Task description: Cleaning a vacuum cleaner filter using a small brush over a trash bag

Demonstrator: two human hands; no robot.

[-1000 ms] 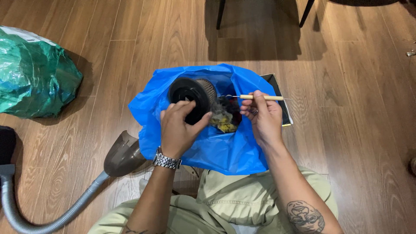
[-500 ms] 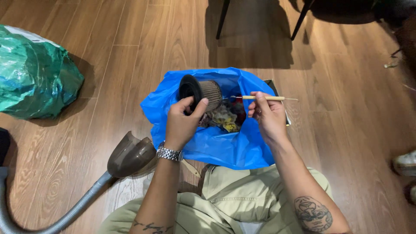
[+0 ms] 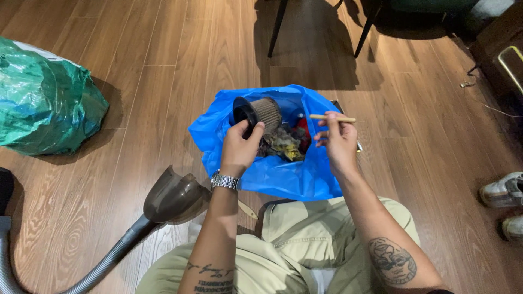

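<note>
The wooden floor (image 3: 163, 81) fills the view, its planks running away from the person. At its left edge lies a bulging green bag (image 3: 46, 100), tied shut and resting on its side. Toward the lower left corner a grey ribbed vacuum hose (image 3: 109, 258) curves up to a smoky translucent dust cup (image 3: 174, 196), which lies on the floor just beside the person's left knee. In the middle of the floor, right in front of the person's knees in light trousers (image 3: 305, 239), sits an open blue plastic bag (image 3: 261, 171) with a heap of dust and scraps (image 3: 283, 144) inside it. Chair legs (image 3: 278, 27) stand near the far edge, and a pair of white shoes (image 3: 504, 190) shows at the right edge.

The left hand (image 3: 241, 147), a metal watch (image 3: 224, 181) on its wrist, is closed around a round vacuum filter (image 3: 257, 112) with a black rim and brown pleated sides, holding it tilted over the blue bag's opening, above the scraps. The right hand (image 3: 338, 141) pinches a thin wooden stick (image 3: 332, 117) between thumb and fingers, level over the bag's right edge, its tip pointing toward the filter but apart from it.
</note>
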